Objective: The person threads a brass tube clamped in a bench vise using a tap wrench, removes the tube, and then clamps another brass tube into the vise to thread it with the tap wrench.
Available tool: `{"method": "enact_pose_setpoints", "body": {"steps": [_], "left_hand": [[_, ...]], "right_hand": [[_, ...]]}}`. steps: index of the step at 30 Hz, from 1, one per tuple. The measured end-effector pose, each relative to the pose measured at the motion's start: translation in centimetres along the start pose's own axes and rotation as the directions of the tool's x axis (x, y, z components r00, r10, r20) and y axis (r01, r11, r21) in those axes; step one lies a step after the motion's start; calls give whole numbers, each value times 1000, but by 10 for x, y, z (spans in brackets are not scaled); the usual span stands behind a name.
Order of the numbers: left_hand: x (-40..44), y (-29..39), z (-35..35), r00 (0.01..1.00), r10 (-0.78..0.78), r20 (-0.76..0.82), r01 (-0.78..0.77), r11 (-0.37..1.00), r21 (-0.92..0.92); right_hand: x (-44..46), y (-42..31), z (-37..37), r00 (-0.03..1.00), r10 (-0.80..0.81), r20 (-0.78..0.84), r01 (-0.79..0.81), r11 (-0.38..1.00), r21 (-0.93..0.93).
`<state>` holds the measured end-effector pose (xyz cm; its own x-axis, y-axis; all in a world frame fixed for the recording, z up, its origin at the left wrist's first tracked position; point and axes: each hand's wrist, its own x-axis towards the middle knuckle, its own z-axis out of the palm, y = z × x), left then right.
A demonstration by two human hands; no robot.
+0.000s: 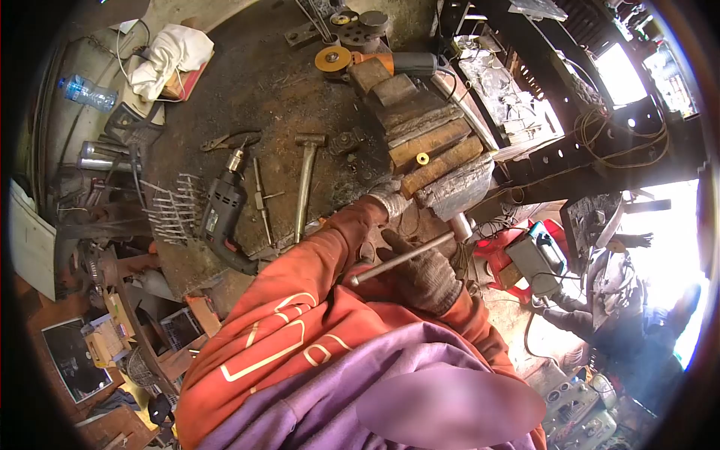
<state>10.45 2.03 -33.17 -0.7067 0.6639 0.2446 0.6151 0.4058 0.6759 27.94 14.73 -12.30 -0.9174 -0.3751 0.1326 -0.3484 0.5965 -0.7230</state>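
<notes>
A bench vise (454,186) stands at the table's edge, with two brown blocks (442,154) between its jaws. A small brass-coloured ring (422,158) lies at the blocks. My left hand (391,198), in a light glove, is at the near end of the blocks; its fingertips are hard to make out. My right hand (424,276), in a dark glove, is under the vise's handle bar (401,259), its fingers apart and not wrapped round the bar.
The round metal table (262,67) holds a drill (223,210), a hammer (306,180), a tap wrench (261,199), pliers (230,141), a welded rod grid (172,210) and an angle grinder (375,61). Another person (622,300) is at the right.
</notes>
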Motion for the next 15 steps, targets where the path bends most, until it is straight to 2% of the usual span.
{"method": "enact_pose_setpoints", "body": {"steps": [1, 2, 3, 4, 6, 7, 8, 9, 11, 12, 13, 14, 15], "left_hand": [[-3, -6, -1, 999, 23, 41, -22, 999, -42], [-3, -11, -2, 996, 49, 76, -43, 995, -85], [-1, -13, 0, 990, 5, 141, 5, 998, -69], [1, -15, 2, 967, -77, 242, 81, 997, -8], [10, -17, 7, 896, -192, 401, 161, 981, 110], [17, -17, 10, 853, -227, 471, 164, 971, 171], [19, -16, 12, 813, -252, 524, 149, 961, 232], [21, -17, 14, 768, -269, 581, 116, 951, 287], [25, -18, 16, 733, -276, 621, 71, 940, 334], [25, -16, 16, 741, -275, 613, 82, 943, 323], [28, -4, 7, 852, -300, 430, 250, 953, 168], [31, 8, -2, 923, -310, 227, 329, 943, -46], [30, 15, -16, 872, -329, 363, 345, 938, 20]], "right_hand": [[2, -12, -8, 993, -76, -92, 68, 994, -87], [5, -21, -26, 993, -79, -91, 71, 993, -93], [7, -28, -46, 983, -55, -176, 67, 996, 67], [3, -29, -58, 967, 75, -242, -8, 963, 269], [-4, -22, -84, 875, 333, -352, -39, 772, 635], [-6, -15, -97, 798, 456, -394, 16, 637, 771], [1, -1, -115, 718, 505, -478, 163, 546, 822], [0, 28, -118, 717, 505, -481, 164, 547, 821], [-5, 92, -99, 547, 573, -610, 173, 636, 752], [-6, 96, -91, 549, 569, -612, 176, 637, 750], [-3, 94, -83, 596, 462, -656, 87, 775, 625], [-2, 91, -74, 648, 357, -673, 6, 881, 473], [4, 72, -85, 734, 254, -630, -219, 966, 134]]}}
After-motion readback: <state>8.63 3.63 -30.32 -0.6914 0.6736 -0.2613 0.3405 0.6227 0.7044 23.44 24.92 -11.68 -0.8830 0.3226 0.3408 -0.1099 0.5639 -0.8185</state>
